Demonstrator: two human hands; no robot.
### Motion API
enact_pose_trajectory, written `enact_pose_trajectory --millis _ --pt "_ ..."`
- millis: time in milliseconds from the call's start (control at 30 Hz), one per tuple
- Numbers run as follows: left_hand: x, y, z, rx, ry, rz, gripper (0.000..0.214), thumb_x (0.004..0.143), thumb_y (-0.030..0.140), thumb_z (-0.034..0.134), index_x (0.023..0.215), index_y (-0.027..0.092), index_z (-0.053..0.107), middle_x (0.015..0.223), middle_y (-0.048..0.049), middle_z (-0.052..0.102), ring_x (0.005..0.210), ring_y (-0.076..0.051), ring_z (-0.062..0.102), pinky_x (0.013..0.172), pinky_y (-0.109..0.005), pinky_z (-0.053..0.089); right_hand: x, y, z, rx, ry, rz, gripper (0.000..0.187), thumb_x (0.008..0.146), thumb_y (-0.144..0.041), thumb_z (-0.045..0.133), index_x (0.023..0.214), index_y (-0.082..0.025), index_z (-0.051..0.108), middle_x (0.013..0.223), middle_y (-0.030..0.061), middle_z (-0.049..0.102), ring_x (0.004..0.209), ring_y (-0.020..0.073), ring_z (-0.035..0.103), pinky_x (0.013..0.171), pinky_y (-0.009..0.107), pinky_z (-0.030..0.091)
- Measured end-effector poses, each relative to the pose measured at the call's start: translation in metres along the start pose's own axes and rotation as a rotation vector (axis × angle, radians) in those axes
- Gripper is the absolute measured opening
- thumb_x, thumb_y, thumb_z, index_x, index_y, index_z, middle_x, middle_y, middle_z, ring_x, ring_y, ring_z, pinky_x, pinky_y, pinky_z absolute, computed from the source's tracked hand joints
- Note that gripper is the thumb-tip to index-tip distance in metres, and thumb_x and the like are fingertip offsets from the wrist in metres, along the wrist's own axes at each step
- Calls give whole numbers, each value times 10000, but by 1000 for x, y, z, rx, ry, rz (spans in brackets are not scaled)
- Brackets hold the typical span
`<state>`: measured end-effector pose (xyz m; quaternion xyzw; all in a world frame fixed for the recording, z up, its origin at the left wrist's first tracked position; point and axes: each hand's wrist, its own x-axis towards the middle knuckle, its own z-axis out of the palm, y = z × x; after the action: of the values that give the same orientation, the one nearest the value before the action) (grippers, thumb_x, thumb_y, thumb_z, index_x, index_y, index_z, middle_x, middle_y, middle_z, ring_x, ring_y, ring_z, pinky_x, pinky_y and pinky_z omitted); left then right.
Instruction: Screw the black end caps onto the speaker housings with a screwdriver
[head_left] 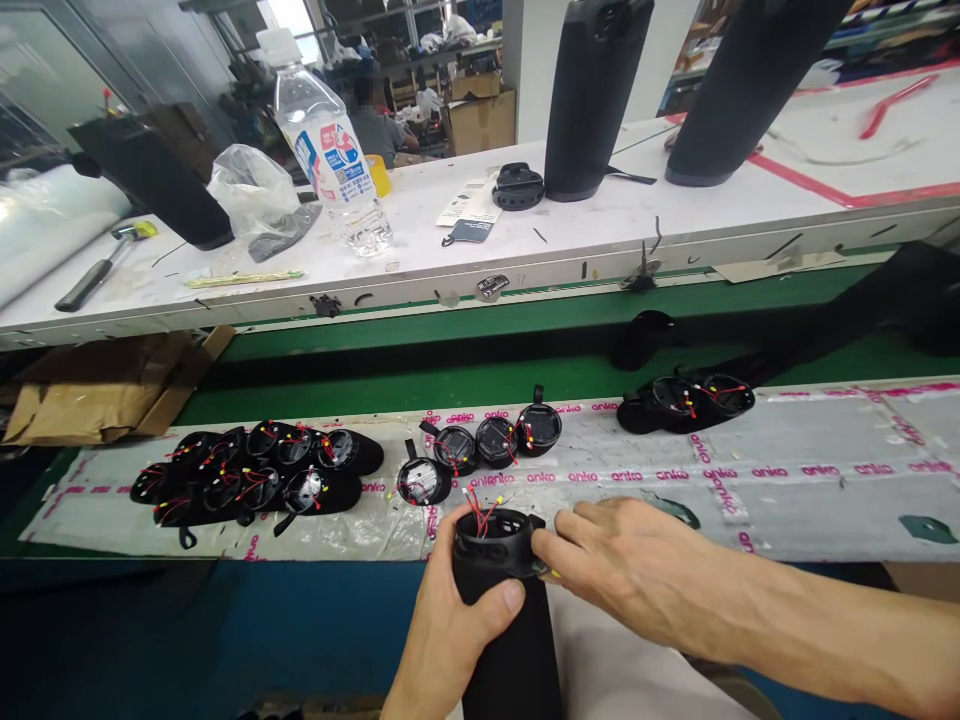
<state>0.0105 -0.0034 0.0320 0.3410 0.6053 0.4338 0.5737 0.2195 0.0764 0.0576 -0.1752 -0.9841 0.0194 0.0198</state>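
Note:
A black cylindrical casing (510, 640) stands upright in front of me, its open ring-shaped top (491, 550) facing up. Thin red wires (482, 515) with small white and yellow plugs stick out of it. My left hand (457, 625) wraps round the casing's left side, thumb across the front just below the ring. At the ring's right edge, my right hand (600, 560) has its fingers curled and pressed together against the rim. A bit of yellow shows below those fingers, but what they grip is hidden.
Several similar wired casings (262, 480) lie in a cluster at left, with round end pieces (496, 441) in the middle and more casings (701, 398) at right. A raised white shelf (420, 215) behind bears a water bottle (330, 150), a hammer (105, 270) and tall black casings (596, 100).

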Motion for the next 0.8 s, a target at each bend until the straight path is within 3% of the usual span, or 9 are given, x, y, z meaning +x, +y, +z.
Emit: enact_pose_trajectory --millis 133,400,600,800 --pt "-2 0 1 27 23 -5 815 654 546 826 1336 217 525 1266 -93 697 1253 -340 583 1061 -420 446 -5 -4 1 -72 -24 10 287 751 -31 557 974 -208 521 777 16 551 564 173 454 475 353 168" --pt "-5 -4 5 81 64 5 804 657 543 826 1331 222 528 1246 -100 695 1201 -346 615 1055 -437 438 -16 -11 16 -132 3 0 150 876 -102 511 958 -216 563 781 35 540 589 185 431 486 383 196" --pt "-7 -6 8 132 125 28 761 668 536 822 1306 232 540 1223 -91 696 1157 -332 632 1037 -429 442 -15 -11 17 -146 -53 3 146 805 -127 596 905 -229 563 765 35 523 581 180 404 473 383 165" --pt "-5 -10 6 229 118 24 734 678 471 817 1303 229 519 1185 -85 705 1107 -320 651 968 -423 484 -15 -15 21 -107 -11 35 132 859 -95 540 872 -227 551 742 27 530 554 176 402 478 382 178"
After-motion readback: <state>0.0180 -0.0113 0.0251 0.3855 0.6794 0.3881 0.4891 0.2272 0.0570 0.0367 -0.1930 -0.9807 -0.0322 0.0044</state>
